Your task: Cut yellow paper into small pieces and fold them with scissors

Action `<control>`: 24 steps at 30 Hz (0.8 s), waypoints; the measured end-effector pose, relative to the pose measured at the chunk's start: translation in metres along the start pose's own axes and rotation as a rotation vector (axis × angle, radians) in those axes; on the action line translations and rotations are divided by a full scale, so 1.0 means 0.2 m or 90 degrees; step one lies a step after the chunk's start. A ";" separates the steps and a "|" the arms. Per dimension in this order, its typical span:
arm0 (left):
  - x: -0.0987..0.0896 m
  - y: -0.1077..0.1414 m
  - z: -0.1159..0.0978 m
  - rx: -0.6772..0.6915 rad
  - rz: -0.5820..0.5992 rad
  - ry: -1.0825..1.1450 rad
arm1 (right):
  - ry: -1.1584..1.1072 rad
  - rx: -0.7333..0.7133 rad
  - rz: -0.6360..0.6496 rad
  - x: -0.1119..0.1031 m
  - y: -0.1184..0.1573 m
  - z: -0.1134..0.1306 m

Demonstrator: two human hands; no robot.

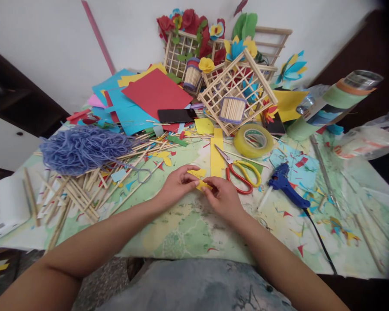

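Both hands meet over the middle of the table, at a small yellow paper piece (pixel 203 185). My left hand (pixel 179 185) pinches its left side between thumb and fingers. On the right side, my right hand (pixel 222 196) holds the same piece with thumb and bent fingers. Just beyond the hands lies a yellow paper strip (pixel 217 151). Scissors with one red and one yellow handle (pixel 239 172) rest right of the strip, blades pointing up and left. A roll of clear yellowish tape (pixel 240 141) sits behind them.
A blue glue gun (pixel 288 188) with a black cord lies at the right, near a green bottle (pixel 333 106). Blue yarn (pixel 84 149) and wooden sticks (pixel 81 194) cover the left. Coloured sheets (pixel 158 93), a black phone (pixel 176 115) and stick frames (pixel 210 93) with paper flowers stand behind.
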State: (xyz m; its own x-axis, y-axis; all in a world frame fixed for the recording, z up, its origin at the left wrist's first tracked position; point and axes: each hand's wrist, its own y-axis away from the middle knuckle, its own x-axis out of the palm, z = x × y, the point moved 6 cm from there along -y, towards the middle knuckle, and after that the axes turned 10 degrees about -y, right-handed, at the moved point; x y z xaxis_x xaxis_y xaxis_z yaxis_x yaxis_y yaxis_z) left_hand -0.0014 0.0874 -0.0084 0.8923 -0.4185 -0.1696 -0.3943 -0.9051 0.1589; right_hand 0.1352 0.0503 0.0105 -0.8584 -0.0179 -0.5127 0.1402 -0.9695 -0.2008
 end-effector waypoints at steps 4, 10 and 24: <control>-0.01 0.00 0.01 -0.011 -0.027 0.022 | -0.082 0.092 0.008 0.00 -0.01 -0.04; 0.00 -0.02 0.03 -0.044 0.016 -0.011 | -0.203 0.144 -0.003 0.02 -0.01 -0.08; 0.00 -0.02 0.04 -0.132 0.042 0.038 | -0.333 0.228 -0.042 0.02 -0.01 -0.14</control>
State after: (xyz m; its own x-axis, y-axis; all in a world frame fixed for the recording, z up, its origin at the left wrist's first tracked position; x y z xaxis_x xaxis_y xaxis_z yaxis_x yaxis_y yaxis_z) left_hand -0.0003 0.0909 -0.0171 0.8803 -0.4648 -0.0952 -0.4034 -0.8389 0.3654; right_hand 0.1447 0.0591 -0.0145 -0.9998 0.0154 -0.0145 -0.0170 -0.9926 0.1200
